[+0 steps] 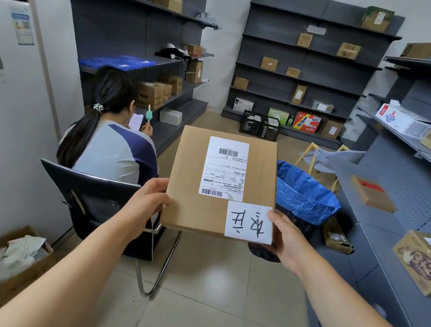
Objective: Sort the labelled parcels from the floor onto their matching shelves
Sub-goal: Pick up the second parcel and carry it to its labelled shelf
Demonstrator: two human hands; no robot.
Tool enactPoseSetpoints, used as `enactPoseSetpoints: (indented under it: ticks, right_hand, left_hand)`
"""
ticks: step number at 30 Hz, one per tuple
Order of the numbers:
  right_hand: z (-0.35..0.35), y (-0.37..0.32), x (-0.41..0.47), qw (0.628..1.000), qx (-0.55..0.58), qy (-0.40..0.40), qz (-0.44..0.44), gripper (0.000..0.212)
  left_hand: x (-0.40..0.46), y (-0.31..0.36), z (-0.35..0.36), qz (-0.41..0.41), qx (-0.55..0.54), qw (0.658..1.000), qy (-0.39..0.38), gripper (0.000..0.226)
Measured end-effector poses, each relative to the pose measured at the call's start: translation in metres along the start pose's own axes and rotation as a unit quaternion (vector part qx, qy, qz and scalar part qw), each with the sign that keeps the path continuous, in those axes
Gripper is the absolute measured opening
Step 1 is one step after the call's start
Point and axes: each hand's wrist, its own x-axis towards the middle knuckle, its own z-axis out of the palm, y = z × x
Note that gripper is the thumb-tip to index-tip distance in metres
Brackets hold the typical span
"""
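Both hands clamped on a flat cardboard parcel [194,188], held up at chest height above the tiled floor.
Grey shelving [393,222] to the right; seated person [110,144] just beyond the parcel's left edge; left hand [146,203] gripping the near-left corner, right hand [287,241] the near-right, thumb on a handwritten slip [249,222] below the printed shipping label [224,168].

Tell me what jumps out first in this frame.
A flat brown parcel fills the centre, held up by both hands, left hand and right hand on its near corners, with a shipping label and a handwritten note facing the camera. Just left, a seated person faces away; grey shelves with boxes line the walls.
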Motion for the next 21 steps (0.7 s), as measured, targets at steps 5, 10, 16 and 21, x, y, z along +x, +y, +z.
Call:
enactPoseSetpoints:
  ticks: [5, 10, 16, 21]
  right_hand:
    - [0.003, -0.015, 0.0, 0.998, -0.008, 0.052, -0.036, 0.02]
    - [0.012, -0.036, 0.004, 0.991, -0.067, 0.083, -0.076, 0.031]
    - [0.03, -0.069, 0.0, 0.974, -0.185, 0.06, -0.116, 0.052]
    - [0.05, -0.088, -0.006, 0.91, -0.381, 0.002, -0.165, 0.074]
  left_hand:
    - [0.0, 0.0, 0.001, 0.023, 0.06, 0.998, 0.007, 0.063]
    - [0.01, 0.015, 0.007, 0.116, 0.146, 0.979, 0.085, 0.082]
    - [0.024, 0.047, 0.023, 0.24, 0.458, 0.848, 0.115, 0.091]
    - [0.03, 0.068, 0.042, 0.33, 0.614, 0.717, -0.003, 0.086]
